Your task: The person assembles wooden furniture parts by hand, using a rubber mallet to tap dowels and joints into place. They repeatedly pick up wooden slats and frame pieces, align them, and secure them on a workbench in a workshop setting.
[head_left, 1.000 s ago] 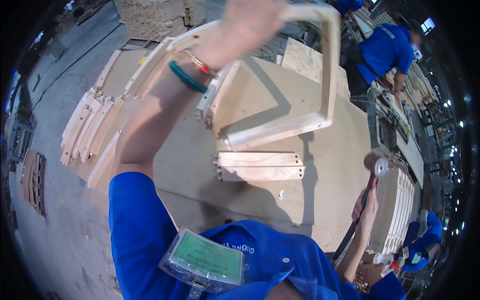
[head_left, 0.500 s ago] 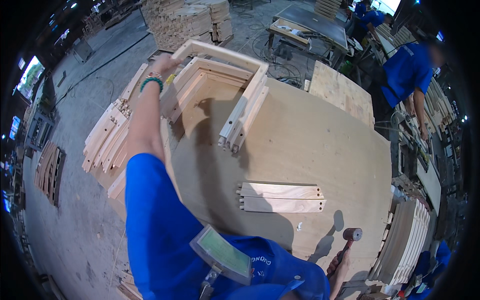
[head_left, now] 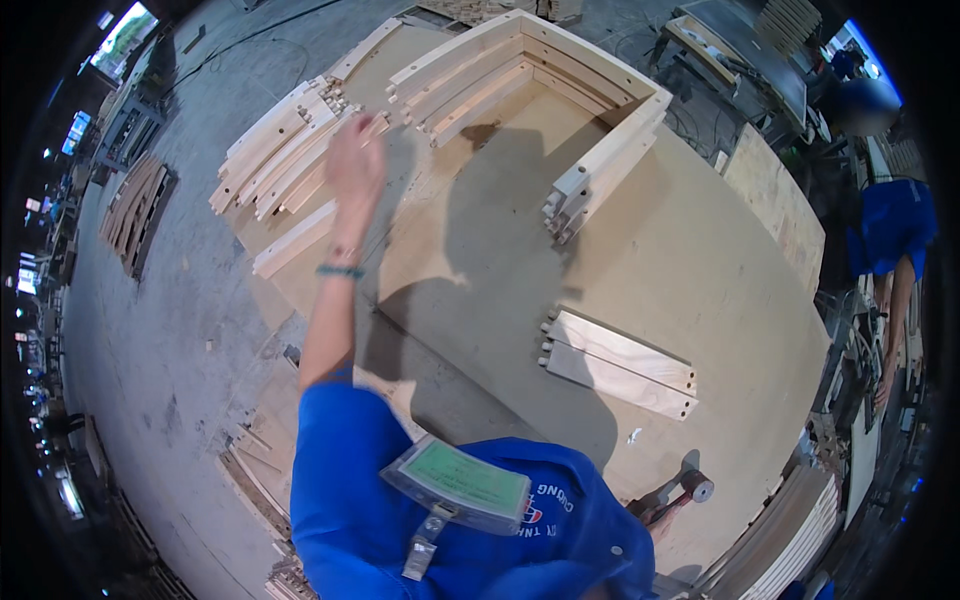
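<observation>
My left hand (head_left: 357, 160) is over the right end of the stack of wooden rails (head_left: 290, 150) at the far left; its fingers are smeared by motion. At the lower right my right hand (head_left: 660, 522) grips a mallet (head_left: 697, 486) with a round head, low by the table's near side. U-shaped wooden frames (head_left: 525, 42) lie stacked at the far side, with dowels sticking out of their open ends. Two pale boards (head_left: 622, 362) lie side by side in front of them, dowels at the left ends and dark holes at the right.
The work surface is a tan panel (head_left: 730, 260). A plywood sheet (head_left: 775, 195) stands off its right edge. More stacked wooden pieces (head_left: 790, 545) are at the lower right, and a pallet of slats (head_left: 138, 215) sits on the floor at left. A co-worker in blue (head_left: 897, 225) works at far right.
My left hand has let go of the top U-shaped frame and come over to the rail stack. That frame now rests on the others. My view has shifted left; the right hand still holds the mallet.
</observation>
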The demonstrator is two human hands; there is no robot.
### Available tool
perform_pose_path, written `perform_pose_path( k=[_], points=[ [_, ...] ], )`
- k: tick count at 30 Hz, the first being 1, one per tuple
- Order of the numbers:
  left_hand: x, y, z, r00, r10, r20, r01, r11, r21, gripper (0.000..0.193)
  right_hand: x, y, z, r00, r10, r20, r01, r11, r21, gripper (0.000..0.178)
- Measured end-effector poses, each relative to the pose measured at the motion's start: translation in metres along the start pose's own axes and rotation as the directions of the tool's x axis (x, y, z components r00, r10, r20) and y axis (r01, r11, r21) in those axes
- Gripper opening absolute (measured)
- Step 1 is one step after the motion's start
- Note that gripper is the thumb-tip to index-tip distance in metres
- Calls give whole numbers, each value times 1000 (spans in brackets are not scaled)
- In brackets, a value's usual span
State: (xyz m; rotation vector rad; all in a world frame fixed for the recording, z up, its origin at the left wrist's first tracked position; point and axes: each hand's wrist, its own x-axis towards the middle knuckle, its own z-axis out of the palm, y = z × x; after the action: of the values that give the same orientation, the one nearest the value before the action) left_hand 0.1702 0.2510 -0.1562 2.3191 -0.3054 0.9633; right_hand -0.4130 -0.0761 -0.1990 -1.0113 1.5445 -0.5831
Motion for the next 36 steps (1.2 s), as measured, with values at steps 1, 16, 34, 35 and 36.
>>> perform_pose_path(
  k=[1,16,34,35,36],
  points=[
    [-24,-32,-29,991,101,93,-113,983,142,38,3,3,2,1000,-23,-7,23,1000,-2,44],
    [-79,95,-74,736,143,662,633,201,-747,40,19,26,-15,979,-186,82,185,983,17,41],
    [-160,380,76,300,542,785,835,249,-491,29,22,27,-29,970,-158,183,122,973,194,46],
    [-159,380,81,285,548,786,832,266,-487,28,22,28,-29,970,-158,185,121,973,195,47],
    [-160,383,84,271,553,788,831,280,-481,28,23,28,-30,971,-152,184,115,974,197,47]
  ],
)
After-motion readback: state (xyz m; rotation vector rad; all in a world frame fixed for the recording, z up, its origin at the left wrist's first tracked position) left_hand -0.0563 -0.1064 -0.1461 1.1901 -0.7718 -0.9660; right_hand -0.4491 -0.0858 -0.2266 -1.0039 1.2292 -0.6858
